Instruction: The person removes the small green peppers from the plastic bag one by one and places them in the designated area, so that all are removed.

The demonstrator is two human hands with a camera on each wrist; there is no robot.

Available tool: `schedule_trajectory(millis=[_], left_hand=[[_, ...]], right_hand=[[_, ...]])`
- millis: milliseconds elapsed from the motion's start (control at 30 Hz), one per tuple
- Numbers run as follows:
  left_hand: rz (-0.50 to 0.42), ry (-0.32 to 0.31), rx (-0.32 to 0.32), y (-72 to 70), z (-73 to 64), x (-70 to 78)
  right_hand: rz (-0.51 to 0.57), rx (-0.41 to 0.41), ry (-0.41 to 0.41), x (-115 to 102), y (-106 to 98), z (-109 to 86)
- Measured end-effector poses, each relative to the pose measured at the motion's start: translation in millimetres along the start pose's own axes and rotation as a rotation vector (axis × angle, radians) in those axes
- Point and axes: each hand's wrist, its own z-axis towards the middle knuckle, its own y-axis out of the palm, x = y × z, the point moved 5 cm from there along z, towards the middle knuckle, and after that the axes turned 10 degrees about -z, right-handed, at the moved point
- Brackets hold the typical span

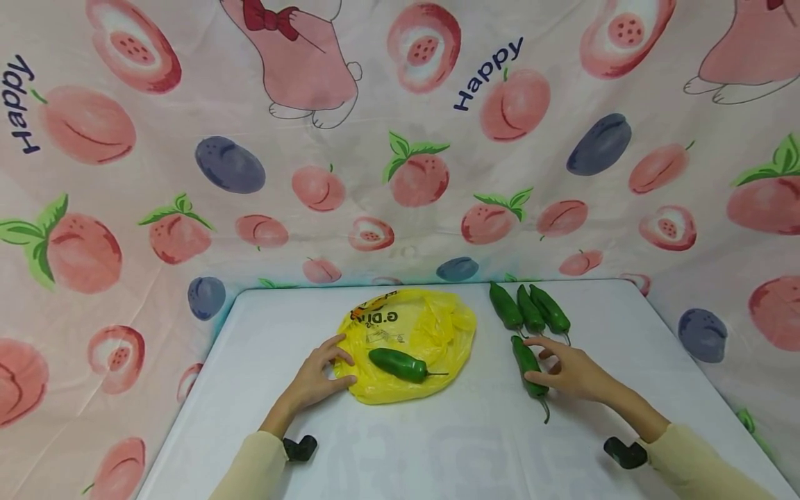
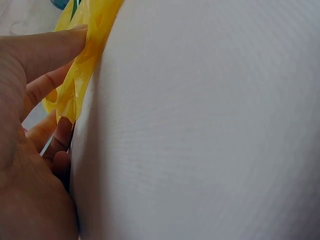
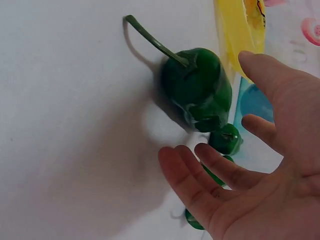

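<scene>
A long green pepper [image 1: 398, 364] lies on a flattened yellow plastic bag [image 1: 375, 389], its thin stem pointing right. My left hand [image 1: 317, 375] is at the bag's left edge, thumb and fingers spread apart and touching the plastic [image 2: 82, 75]. On the right, my right hand [image 1: 571, 371] reaches around another green pepper [image 1: 526, 357], which lies with its stem toward me. In the right wrist view, the thumb and fingers are spread beside this pepper [image 3: 200, 90] without closing on it.
Three more green peppers [image 1: 531, 309] lie side by side at the back right of the white table [image 1: 425, 451]. A curtain [image 1: 400, 243] printed with fruit rises behind the table and along its sides. Black wrist devices [image 1: 625, 453] are at both sleeves.
</scene>
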Motion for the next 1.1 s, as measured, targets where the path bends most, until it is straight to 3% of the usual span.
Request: schedule_trajectory(millis=[233, 500, 833, 1100], left_hand=[[0.006, 0.001, 0.003, -0.4, -0.3, -0.7], [0.009, 0.014, 0.002, -0.5, -0.7, -1.1], [0.001, 0.024, 0.001, 0.5, -0.8, -1.0], [-0.007, 0.023, 0.005, -0.4, -1.1, 1.9]], right_hand=[[-0.034, -0.015, -0.026, -7.1, -9.1, -1.4], [-0.04, 0.021, -0.088, -20.6, -23.9, 0.1], [-0.017, 0.074, -0.133, -34.0, -28.0, 11.4], [0.001, 0.11, -0.217, -51.7, -28.7, 26.2]])
